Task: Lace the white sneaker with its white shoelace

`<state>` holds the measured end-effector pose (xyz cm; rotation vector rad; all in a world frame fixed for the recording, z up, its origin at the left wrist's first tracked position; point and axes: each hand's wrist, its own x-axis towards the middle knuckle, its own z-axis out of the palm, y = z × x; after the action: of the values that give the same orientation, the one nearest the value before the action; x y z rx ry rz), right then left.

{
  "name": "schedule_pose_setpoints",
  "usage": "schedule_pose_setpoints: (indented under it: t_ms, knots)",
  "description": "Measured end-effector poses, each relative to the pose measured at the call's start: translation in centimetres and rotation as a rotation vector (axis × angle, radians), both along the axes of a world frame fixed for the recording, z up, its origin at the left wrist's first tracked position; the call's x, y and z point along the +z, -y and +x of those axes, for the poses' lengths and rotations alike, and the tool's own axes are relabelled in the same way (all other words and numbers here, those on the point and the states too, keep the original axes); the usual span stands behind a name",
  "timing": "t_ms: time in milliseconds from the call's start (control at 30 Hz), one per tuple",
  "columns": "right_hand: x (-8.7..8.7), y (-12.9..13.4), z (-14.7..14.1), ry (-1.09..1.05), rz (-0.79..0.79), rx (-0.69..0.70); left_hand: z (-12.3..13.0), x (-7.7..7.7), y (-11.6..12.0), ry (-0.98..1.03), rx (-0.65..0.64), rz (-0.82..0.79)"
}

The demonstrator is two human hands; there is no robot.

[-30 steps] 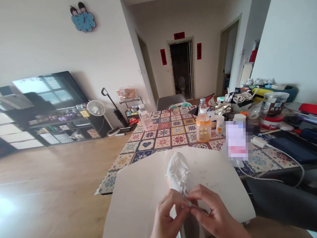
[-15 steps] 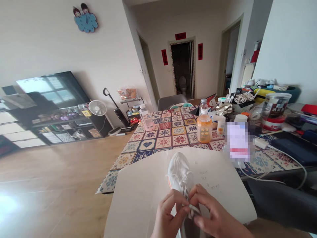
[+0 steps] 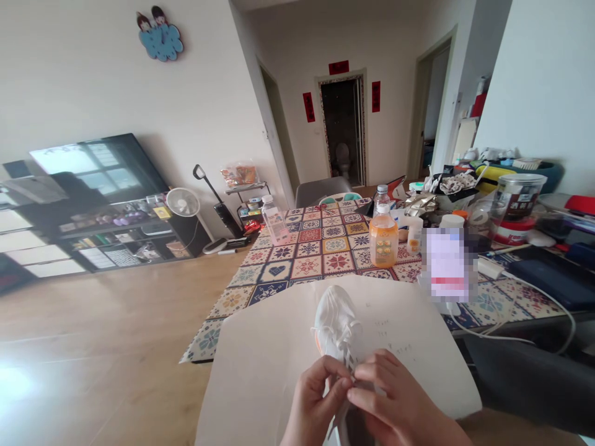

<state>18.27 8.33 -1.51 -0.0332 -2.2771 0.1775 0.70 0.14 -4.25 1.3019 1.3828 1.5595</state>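
A white shoe (image 3: pixel 335 313) lies on a large white sheet (image 3: pixel 260 347), its toe toward the far side of the table. White laces (image 3: pixel 344 342) cross its upper. Over the shoe's opening, my left hand (image 3: pixel 320 396) pinches the lace with thumb and forefinger. Close against it on the right, my right hand (image 3: pixel 395 393) has its fingers closed on the lace too. The fingertips nearly meet, and the bit of lace between them is mostly hidden.
The table has a patterned cloth (image 3: pixel 307 266). Beyond the sheet stand an orange bottle (image 3: pixel 383 238) and a pink bottle (image 3: pixel 275 222). At right are a blurred upright screen (image 3: pixel 449 263), a white cable, a dark case (image 3: pixel 553 279) and clutter.
My right hand's fingers have closed in toward my left fingertips, and its thumb is now hidden. The lace loop seen between the hands earlier no longer shows. The shoe stays in place.
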Motion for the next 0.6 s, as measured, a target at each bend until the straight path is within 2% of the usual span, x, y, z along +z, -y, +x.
schedule_pose_setpoints:
  t_ms: [167, 300, 400, 467, 600]
  knots:
    - [-0.2, -0.2, -0.1, -0.062, 0.082, -0.021, 0.0, 0.6, -0.1, 0.039, -0.037, -0.037]
    - [0.5, 0.2, 0.2, -0.111, -0.014, -0.027, -0.3, 1.5, -0.4, -0.014, -0.044, 0.005]
    - [1.0, 0.5, 0.6, -0.021, -0.178, 0.097, -0.8, 1.8, -1.0, -0.119, 0.061, 0.083]
    - [1.1, 0.6, 0.8, 0.085, -0.279, 0.170, -1.1, 1.8, -1.4, -0.180, 0.143, 0.078]
    - [0.8, 0.7, 0.8, 0.201, -0.342, 0.233, -1.4, 1.7, -2.0, -0.291, 0.225, 0.044]
